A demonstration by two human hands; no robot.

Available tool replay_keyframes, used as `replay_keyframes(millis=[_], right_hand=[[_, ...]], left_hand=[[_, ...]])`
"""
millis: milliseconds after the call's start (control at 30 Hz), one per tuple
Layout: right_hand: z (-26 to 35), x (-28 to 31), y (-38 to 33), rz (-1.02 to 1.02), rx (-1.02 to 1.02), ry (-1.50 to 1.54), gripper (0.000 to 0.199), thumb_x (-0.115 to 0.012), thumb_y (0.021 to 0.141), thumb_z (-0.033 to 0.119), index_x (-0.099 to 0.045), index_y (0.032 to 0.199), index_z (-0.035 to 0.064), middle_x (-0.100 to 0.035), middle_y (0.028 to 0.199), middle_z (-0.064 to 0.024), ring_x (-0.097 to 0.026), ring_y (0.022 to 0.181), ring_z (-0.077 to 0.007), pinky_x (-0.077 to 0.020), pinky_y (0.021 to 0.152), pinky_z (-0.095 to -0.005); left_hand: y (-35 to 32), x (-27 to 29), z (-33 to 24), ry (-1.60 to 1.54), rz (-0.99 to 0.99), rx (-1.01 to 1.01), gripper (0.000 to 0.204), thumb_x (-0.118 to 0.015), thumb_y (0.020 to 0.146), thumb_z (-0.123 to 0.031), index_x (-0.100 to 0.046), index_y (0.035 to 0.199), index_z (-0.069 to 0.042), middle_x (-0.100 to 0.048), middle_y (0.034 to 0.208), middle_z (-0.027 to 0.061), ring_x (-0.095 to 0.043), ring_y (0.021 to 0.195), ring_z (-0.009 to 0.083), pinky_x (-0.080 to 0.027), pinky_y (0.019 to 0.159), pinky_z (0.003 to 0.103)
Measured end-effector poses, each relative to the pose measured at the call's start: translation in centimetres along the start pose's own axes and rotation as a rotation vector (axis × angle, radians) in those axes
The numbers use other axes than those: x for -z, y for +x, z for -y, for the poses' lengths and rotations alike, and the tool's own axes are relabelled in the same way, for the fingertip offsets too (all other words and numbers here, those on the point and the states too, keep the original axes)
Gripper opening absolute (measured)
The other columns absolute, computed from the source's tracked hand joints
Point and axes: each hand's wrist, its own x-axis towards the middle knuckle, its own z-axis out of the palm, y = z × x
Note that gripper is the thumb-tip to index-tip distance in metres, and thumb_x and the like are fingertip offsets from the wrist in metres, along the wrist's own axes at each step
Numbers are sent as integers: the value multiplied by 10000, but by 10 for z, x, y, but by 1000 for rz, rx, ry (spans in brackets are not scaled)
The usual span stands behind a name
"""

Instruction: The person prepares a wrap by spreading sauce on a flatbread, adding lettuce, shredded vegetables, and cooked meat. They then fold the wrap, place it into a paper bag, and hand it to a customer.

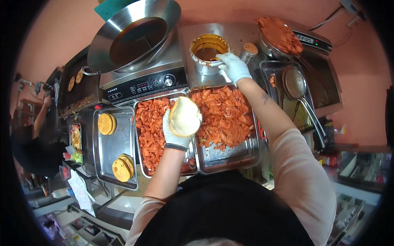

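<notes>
My left hand [175, 135], in a white glove with a dark cuff, holds a round flatbread [185, 117] opened to its pale inside. It is above two metal trays of red-sauced meat pieces [154, 133] and redder, wetter sliced meat [223, 117]. My right hand [234, 67], also gloved, reaches to the rim of a white bucket [204, 67] with dark brown sauce [206, 53] and smeared walls. Its fingers are closed at the rim, by a small orange-brown bit; what they grip is hidden.
A tray [117, 145] with stacked flatbreads [123, 168] lies left. Behind stand a wide wok [96, 53] on an induction cooker [143, 84], a shaker [248, 51] and a heaped meat bowl [281, 37]. A strainer [294, 82] rests right. Another person [35, 139] works far left.
</notes>
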Motion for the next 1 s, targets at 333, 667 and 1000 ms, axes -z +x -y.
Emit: replay_keyframes(millis=[333, 667, 1000], right_hand=[[-11, -23, 101, 238, -5, -83, 240, -562, 946, 307, -701, 1064, 151, -716, 1024, -139, -679, 965, -340, -517, 854, -445], [-6, 33, 41, -110, -80, 552, 165, -628, 965, 76, -698, 1105, 24, -731, 1001, -75, -696, 893, -131, -552, 811, -266], [138, 57, -93, -24, 240, 786, 230, -659, 899, -53, -677, 1127, -25, -712, 1110, -143, -696, 989, -207, -555, 882, -317]], left_hand=[[53, -27, 17, 66, -23, -68, 574, -393, 983, -569, -629, 1266, -128, -637, 1284, 136, -607, 1138, 370, -497, 942, 567], [101, -10, -1, 7, 30, -88, 562, -366, 959, -520, -607, 1296, -140, -581, 1351, 135, -528, 1229, 392, -387, 1047, 631], [65, -16, -10, -27, 145, -136, 669, -429, 960, -549, -469, 1404, -50, -466, 1409, 236, -512, 1237, 434, -428, 1022, 659]])
